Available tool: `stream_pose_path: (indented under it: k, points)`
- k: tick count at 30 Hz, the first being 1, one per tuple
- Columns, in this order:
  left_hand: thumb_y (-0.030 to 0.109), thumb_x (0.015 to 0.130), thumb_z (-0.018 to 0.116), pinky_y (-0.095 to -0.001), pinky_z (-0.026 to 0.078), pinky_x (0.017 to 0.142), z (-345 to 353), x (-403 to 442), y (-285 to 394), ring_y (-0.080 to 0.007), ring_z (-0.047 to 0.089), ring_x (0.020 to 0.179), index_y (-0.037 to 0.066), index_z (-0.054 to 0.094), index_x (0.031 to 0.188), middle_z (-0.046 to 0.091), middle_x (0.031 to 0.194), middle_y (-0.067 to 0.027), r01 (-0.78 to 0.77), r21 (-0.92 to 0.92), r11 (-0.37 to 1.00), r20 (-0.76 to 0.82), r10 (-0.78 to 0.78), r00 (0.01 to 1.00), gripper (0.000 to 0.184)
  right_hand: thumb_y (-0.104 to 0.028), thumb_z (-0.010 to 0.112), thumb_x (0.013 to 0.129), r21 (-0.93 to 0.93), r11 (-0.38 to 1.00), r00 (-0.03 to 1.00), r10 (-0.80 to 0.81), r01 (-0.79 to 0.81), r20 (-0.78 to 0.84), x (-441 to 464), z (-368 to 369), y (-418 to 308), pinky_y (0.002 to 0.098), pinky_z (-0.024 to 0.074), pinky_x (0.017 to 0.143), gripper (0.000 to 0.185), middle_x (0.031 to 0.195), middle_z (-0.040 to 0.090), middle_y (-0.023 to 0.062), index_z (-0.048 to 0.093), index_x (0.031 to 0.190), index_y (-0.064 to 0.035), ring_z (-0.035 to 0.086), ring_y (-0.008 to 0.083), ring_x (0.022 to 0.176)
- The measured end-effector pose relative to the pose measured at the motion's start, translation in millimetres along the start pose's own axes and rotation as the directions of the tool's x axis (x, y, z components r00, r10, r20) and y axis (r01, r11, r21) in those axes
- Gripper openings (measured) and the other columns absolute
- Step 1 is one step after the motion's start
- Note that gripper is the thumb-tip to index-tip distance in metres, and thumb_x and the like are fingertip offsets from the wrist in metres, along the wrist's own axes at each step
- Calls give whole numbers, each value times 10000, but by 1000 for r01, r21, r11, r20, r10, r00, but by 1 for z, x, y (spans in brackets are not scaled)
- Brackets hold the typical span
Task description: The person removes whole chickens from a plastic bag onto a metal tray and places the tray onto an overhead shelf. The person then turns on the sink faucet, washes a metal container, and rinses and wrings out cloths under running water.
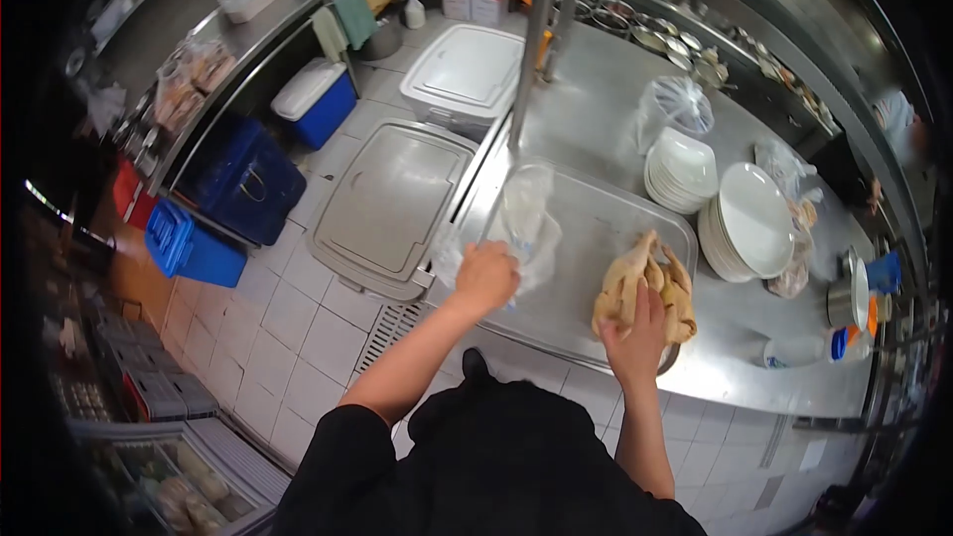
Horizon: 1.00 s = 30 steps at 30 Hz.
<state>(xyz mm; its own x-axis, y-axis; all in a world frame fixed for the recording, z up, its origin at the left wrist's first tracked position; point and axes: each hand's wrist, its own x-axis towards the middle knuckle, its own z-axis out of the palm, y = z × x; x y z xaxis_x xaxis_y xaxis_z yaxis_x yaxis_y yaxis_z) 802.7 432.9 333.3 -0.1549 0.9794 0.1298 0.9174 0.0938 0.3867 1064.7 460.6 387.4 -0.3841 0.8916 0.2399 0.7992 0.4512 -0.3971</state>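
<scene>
A plucked whole bird (617,283), pale yellow like a chicken or duck, lies at the right end of a shallow metal tray (586,208). My right hand (637,335) rests against its near side, thumb and fingers apart. At the tray's left end my left hand (486,276) is closed on a crumpled clear plastic bag (528,208). The bag spreads out on both sides of that hand, and its fingertips are partly hidden.
Stacked white bowls (685,164) and white oval plates (756,223) stand behind the tray on the steel table (586,79). A clear bottle (794,349) lies at the right. Lidded bins (397,199) and blue coolers (243,179) are on the left. A steel post (534,50) rises behind the tray.
</scene>
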Motion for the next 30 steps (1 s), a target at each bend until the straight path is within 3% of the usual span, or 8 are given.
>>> stream_pose_path:
  k: [5,7,10,13,18,20,27,30]
  points:
    - [93,705,556,-361,391,879,-8,-13,16,-267,539,985,28,636,726,584,964,-105,-119,-651,750,-82,86,993,106,-277,731,726,177,938,948,-313,298,59,32,7,-66,414,361,1002,778,1289,442,232,354,1356,-18,435,382,1199]
    - [72,703,542,-325,395,901,-11,-16,20,-267,529,1021,17,623,734,574,1029,-113,-194,-743,641,-164,106,981,103,-195,702,753,733,679,910,-330,43,252,42,44,-66,373,417,942,657,1203,520,165,399,1313,-35,518,294,1111]
    - [57,747,557,-298,369,958,-9,-24,5,-230,491,1118,34,606,929,519,1177,-111,-264,-733,626,-405,-90,910,190,-57,620,784,833,524,943,-151,-179,298,47,101,-59,295,456,844,444,1075,571,73,472,1202,-57,565,185,974]
    - [188,877,614,-302,373,976,-24,-38,-5,-179,489,1132,55,391,1309,511,1220,-79,53,-976,210,11,-195,981,504,13,545,778,948,90,952,38,-306,304,55,106,-87,254,458,752,267,952,595,23,535,1039,-42,561,121,873]
    - [150,873,605,-282,416,913,-28,-34,-48,-144,541,1043,50,478,1255,577,1122,-56,135,-986,99,104,-270,957,415,19,554,779,942,281,980,-17,-186,199,86,118,-123,247,458,754,274,974,585,37,547,1046,-43,561,122,874]
    - [80,849,586,-278,447,863,-25,-21,-92,-141,575,971,45,544,1169,610,1063,-50,125,-990,-71,143,-399,906,324,-20,574,801,585,761,953,-294,280,-73,100,129,-147,253,464,769,333,1022,573,81,538,1132,-29,571,147,871]
    - [127,822,585,-276,458,811,-35,40,-318,-141,588,925,27,588,1036,634,1003,-58,70,-997,-12,63,-616,785,236,-82,586,834,720,667,981,93,-189,171,122,205,-186,298,488,702,399,965,584,106,515,1225,-53,580,197,795]
    - [156,808,591,-299,459,795,-45,103,-370,-171,593,935,27,587,980,637,996,-81,135,-989,66,61,-644,763,216,-76,577,837,546,836,998,49,-61,37,139,220,-204,289,489,683,369,923,596,108,527,1202,-43,587,193,763]
